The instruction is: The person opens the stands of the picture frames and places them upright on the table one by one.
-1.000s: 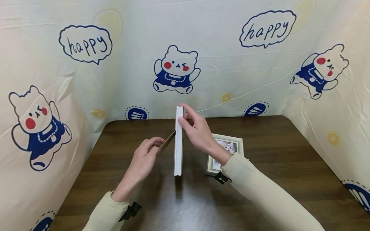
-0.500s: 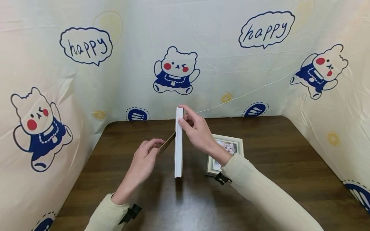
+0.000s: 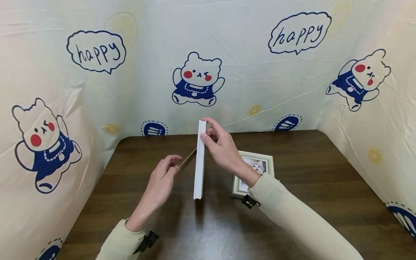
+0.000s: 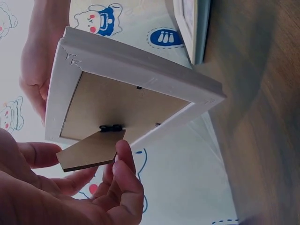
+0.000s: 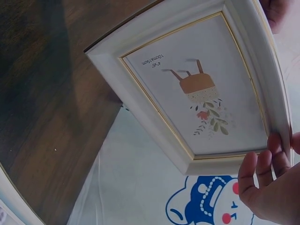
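A white picture frame [image 3: 199, 159] stands upright and edge-on on the dark wooden table [image 3: 292, 224]. My right hand [image 3: 214, 141] grips its top edge; its fingers [image 5: 265, 173] curl over the rim. The glass side [image 5: 201, 89] shows a small flower print. On the cardboard back [image 4: 122, 103] a brown stand flap [image 4: 89, 151] is swung out. My left hand [image 3: 165, 173] holds the flap's tip lightly between thumb and fingers [image 4: 123, 154]. The right hand [image 4: 35, 61] shows behind the frame in the left wrist view.
A second white frame [image 3: 256, 168] with a cat picture lies flat on the table just right of the right wrist, also seen as that frame [image 4: 190, 23] in the left wrist view. A cloth screen [image 3: 198, 79] printed with bears encloses the table's back and sides.
The left hand's fingers have straightened and loosened on the flap. The frame's lower end has shifted slightly to the left. The right hand stays on the top edge.
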### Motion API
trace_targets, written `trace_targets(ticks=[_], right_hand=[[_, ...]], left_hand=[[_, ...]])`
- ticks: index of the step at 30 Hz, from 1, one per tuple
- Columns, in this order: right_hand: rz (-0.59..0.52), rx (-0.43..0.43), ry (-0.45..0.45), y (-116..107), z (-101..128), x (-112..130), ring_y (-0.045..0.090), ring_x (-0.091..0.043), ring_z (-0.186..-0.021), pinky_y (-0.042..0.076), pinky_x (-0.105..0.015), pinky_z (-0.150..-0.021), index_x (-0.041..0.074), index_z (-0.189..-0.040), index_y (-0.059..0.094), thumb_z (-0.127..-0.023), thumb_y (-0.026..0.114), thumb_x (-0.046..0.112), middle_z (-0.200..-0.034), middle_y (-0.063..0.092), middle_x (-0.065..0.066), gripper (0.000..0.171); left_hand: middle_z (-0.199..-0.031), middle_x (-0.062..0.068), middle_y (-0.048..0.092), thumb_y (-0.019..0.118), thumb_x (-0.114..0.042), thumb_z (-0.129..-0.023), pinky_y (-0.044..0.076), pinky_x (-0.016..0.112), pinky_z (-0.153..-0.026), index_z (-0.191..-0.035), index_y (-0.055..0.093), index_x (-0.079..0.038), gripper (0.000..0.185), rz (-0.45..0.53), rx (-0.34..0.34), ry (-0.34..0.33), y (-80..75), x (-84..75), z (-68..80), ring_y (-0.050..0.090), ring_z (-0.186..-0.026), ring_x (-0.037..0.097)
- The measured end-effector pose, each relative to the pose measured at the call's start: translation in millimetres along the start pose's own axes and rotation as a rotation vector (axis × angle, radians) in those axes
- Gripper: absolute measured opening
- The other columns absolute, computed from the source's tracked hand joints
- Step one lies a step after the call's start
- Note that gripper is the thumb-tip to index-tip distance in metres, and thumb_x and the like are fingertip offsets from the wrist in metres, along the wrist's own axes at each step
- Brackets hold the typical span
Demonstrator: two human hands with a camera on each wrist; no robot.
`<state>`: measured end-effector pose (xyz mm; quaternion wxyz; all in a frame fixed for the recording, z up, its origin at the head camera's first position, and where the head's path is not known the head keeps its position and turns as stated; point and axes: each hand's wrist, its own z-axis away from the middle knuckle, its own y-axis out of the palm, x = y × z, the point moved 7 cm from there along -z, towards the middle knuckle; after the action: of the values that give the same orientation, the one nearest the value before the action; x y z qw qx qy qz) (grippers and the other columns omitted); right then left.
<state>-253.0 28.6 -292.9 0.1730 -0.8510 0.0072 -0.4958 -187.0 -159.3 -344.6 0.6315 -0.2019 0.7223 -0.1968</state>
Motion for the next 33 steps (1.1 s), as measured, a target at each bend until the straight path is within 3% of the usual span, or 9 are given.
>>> trace_targets(ticks=[10, 14, 17, 22, 29, 33], right_hand=[[-0.008, -0.024, -0.002, -0.4, -0.9, 0.0, 0.058, -0.026, -0.081, 0.043, -0.036, -0.075, 0.013, -0.151, 0.051, -0.108, 0.057, 0.012, -0.094, 0.071, -0.006, 0.044], [-0.003, -0.026, 0.000, -0.9, -1.0, -0.4, 0.058, -0.025, -0.081, 0.043, -0.037, -0.075, 0.013, -0.151, 0.052, -0.108, 0.057, 0.012, -0.094, 0.071, -0.007, 0.043], [-0.002, -0.021, 0.001, -0.5, -1.3, -0.2, 0.058, -0.026, -0.081, 0.044, -0.036, -0.075, 0.013, -0.151, 0.052, -0.108, 0.057, 0.012, -0.095, 0.071, -0.007, 0.043], [-0.002, -0.018, -0.001, -0.5, -1.4, -0.9, 0.060, -0.036, -0.083, 0.044, -0.037, -0.074, 0.012, -0.151, 0.052, -0.108, 0.057, 0.011, -0.094, 0.070, -0.008, 0.043], [-0.003, -0.018, -0.008, -0.2, -2.4, -2.1, 0.059, -0.028, -0.081, 0.044, -0.037, -0.074, 0.011, -0.151, 0.052, -0.109, 0.057, 0.012, -0.095, 0.071, -0.008, 0.043], [0.003, -0.024, -0.013, -0.7, -2.8, -2.5, 0.059, -0.027, -0.080, 0.044, -0.036, -0.074, 0.011, -0.151, 0.052, -0.108, 0.057, 0.012, -0.095, 0.071, -0.008, 0.043]], left_hand=[[-0.123, 0.012, 0.060, 0.047, -0.019, -0.111, 0.046, 0.043, -0.085, -0.139, 0.060, -0.010, 0.033, -0.023, 0.000, 0.005, 2.0, -1.8, 2.3, 0.059, -0.100, 0.025], [-0.126, 0.013, 0.061, 0.050, -0.019, -0.110, 0.047, 0.047, -0.094, -0.141, 0.059, -0.009, 0.034, -0.031, -0.016, 0.024, 2.8, -3.8, 3.7, 0.060, -0.112, 0.028], [-0.133, 0.015, 0.059, 0.055, -0.021, -0.108, 0.041, 0.051, -0.103, -0.142, 0.057, -0.008, 0.037, -0.069, -0.049, 0.054, 3.6, -7.1, 7.0, 0.052, -0.126, 0.032], [-0.135, 0.016, 0.055, 0.062, -0.024, -0.103, 0.038, 0.054, -0.103, -0.144, 0.055, -0.007, 0.045, -0.195, -0.141, 0.146, 6.1, -19.8, 18.7, 0.042, -0.129, 0.036], [-0.118, 0.017, 0.057, 0.070, -0.022, -0.098, 0.048, 0.046, -0.086, -0.138, 0.058, -0.002, 0.047, -0.366, -0.297, 0.367, 12.8, -46.4, 40.0, 0.053, -0.106, 0.035], [-0.112, 0.016, 0.057, 0.073, -0.021, -0.096, 0.052, 0.045, -0.082, -0.137, 0.057, 0.001, 0.050, -0.433, -0.324, 0.429, 18.2, -55.2, 49.1, 0.056, -0.099, 0.034]])
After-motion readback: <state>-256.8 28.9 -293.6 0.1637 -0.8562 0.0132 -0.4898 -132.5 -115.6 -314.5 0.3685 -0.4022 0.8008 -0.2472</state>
